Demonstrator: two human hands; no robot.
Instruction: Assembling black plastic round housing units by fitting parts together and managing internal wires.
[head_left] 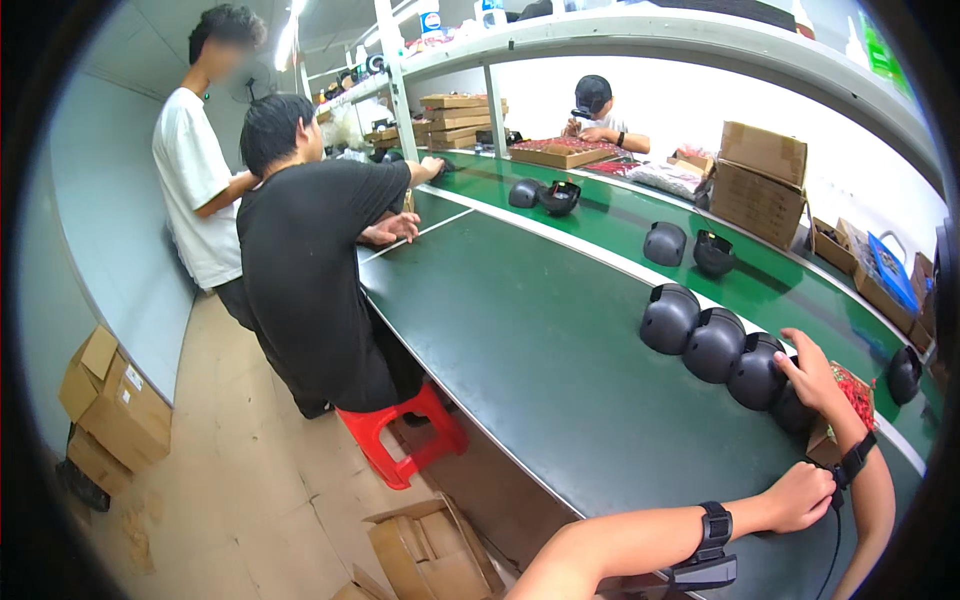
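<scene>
Right hand [812, 375], fingers open, rests on the near end of a row of dark helmets [712, 345] running away up-left (left hand [800, 497], fisted on its strap, sits farther back).

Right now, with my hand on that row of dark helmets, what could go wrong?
The right hand rests on one end of a touching row of dark helmets; a push could shove the whole row along the green table. The left hand sits by the right wrist strap, whose cable might snag.
</scene>
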